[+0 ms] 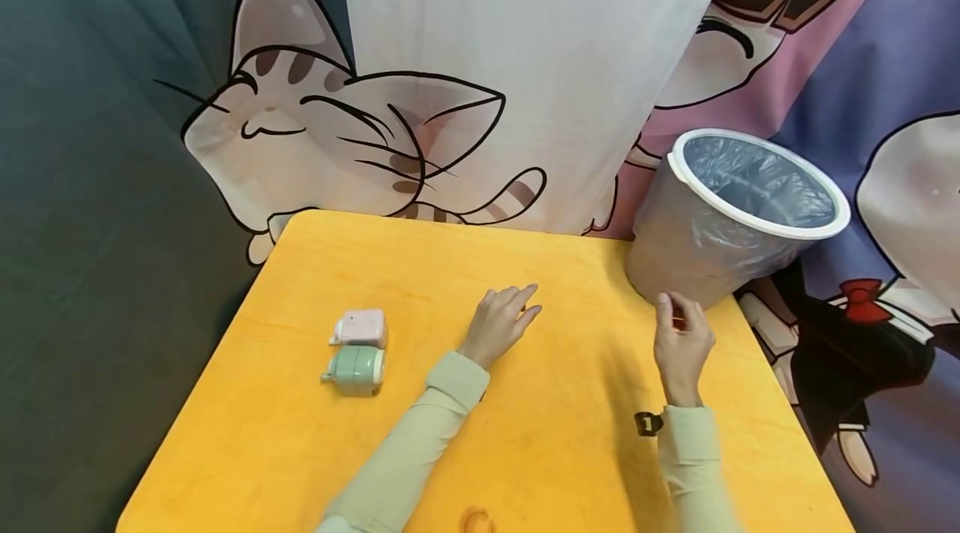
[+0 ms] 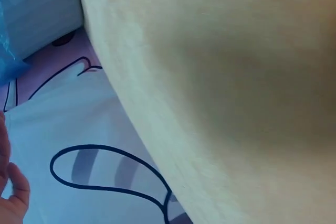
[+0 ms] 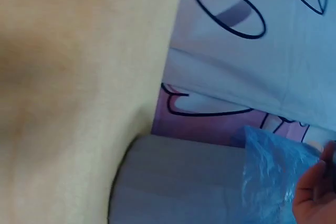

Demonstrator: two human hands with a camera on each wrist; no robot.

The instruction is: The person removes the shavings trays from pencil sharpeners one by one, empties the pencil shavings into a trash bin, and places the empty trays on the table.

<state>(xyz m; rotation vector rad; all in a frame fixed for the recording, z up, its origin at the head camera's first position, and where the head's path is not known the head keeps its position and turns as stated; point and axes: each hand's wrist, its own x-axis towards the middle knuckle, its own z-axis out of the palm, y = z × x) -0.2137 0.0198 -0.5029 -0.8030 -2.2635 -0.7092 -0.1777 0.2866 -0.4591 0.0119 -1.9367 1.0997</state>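
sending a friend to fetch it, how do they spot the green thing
On the yellow table, a bin stands near the far right corner. Left of the left hand, a pink thing and the green thing sit side by side. Only the nearer one is green.

The table (image 1: 570, 450) is yellow, one container (image 1: 364, 327) pink, another container (image 1: 356, 368) green, the bin (image 1: 671, 241) white-rimmed, the backdrop (image 1: 525, 24) cartoon-patterned.
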